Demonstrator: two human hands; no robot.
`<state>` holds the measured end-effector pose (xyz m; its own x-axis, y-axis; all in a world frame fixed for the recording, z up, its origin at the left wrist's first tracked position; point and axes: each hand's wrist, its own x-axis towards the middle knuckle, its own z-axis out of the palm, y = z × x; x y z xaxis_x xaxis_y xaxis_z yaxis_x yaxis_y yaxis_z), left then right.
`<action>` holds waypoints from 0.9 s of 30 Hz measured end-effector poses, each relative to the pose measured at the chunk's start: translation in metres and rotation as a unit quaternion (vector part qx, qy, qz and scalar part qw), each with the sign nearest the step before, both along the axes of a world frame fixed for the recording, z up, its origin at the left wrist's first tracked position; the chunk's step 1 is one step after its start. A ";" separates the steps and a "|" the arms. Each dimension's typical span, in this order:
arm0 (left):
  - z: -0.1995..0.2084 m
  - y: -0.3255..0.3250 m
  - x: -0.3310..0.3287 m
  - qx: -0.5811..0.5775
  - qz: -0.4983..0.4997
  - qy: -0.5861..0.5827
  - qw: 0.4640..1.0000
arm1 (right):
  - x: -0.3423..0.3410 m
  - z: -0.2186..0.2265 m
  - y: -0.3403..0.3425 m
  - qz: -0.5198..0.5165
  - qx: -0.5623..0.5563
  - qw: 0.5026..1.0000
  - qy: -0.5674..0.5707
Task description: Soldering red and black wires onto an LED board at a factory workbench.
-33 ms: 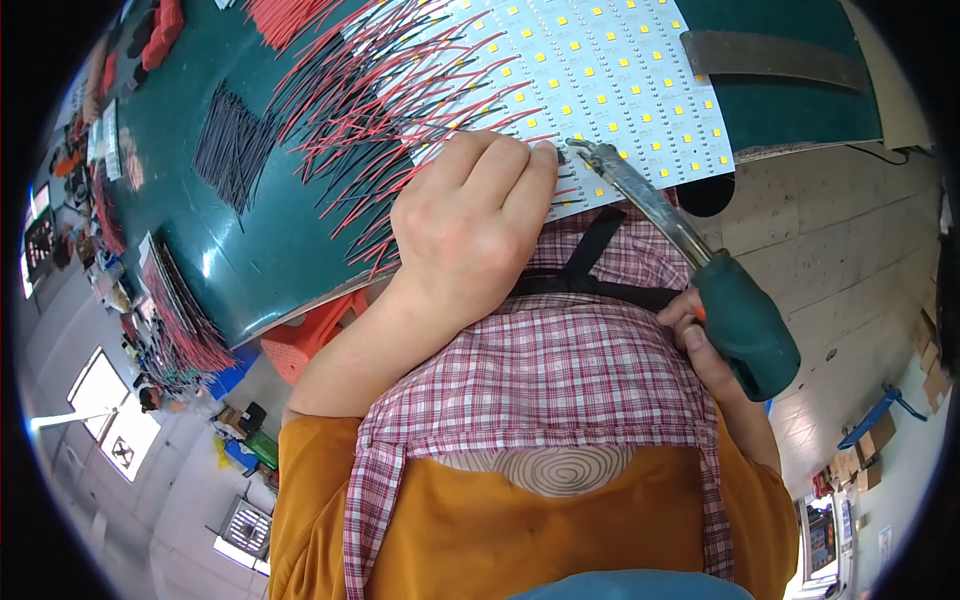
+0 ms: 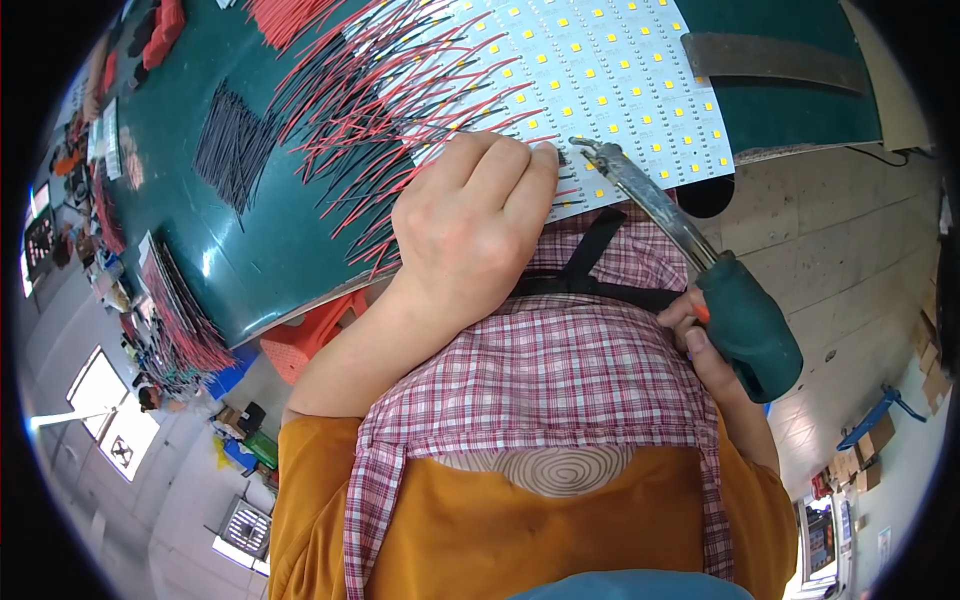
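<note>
Your soldering iron (image 2: pixel 700 260) has a dull metal shaft and matt green plastic handle; the bench mat (image 2: pixel 300 250) looks glossy

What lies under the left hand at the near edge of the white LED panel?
The left hand rests on the white LED panel, where red and black wires run beneath it. Its fingers cover the spot beside the soldering iron tip, so any joint there is hidden.
</note>
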<state>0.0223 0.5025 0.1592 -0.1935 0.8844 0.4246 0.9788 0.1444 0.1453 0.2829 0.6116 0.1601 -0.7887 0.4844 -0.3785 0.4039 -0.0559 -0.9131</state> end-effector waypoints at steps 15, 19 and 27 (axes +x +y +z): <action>0.011 0.004 -0.011 -0.003 0.014 -0.070 0.997 | -0.021 0.007 0.003 0.013 0.058 0.997 0.051; 0.009 0.006 -0.012 0.008 0.012 -0.041 0.999 | -0.017 0.008 0.000 -0.040 -0.054 0.997 0.044; 0.008 0.006 -0.011 0.003 0.009 -0.006 1.000 | -0.020 0.014 0.009 0.070 0.066 0.995 0.025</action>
